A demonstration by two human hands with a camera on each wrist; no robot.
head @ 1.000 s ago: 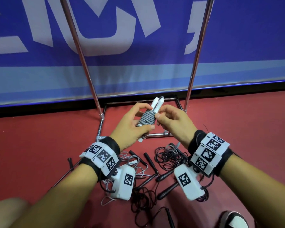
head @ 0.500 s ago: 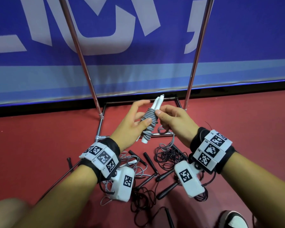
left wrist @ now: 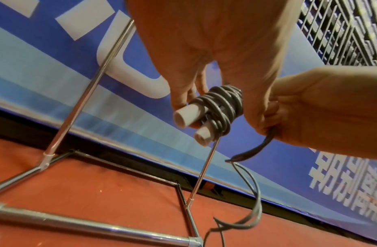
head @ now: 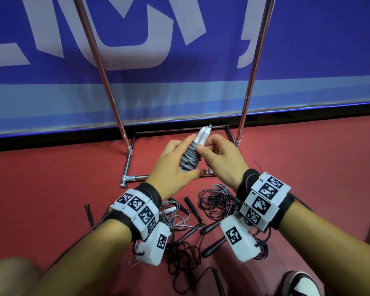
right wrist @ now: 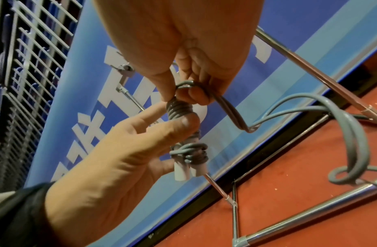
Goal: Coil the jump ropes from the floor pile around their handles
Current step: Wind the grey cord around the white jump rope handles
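While the left hand (head: 173, 165) curls around two white, round-ended plastic handles (left wrist: 186, 117) bound in smooth grey cord (left wrist: 223, 103), the right hand (head: 220, 155) pinches a doubled loop of it above black ropes (head: 214, 201) tangled on the red floor (head: 51, 184).

- Black wristbands (head: 150, 192) on both bare forearms.
- White marker blocks (head: 137, 210) with black square codes.
- White wrist cameras (head: 236, 238).
- Black-and-white shoe (head: 301, 285).
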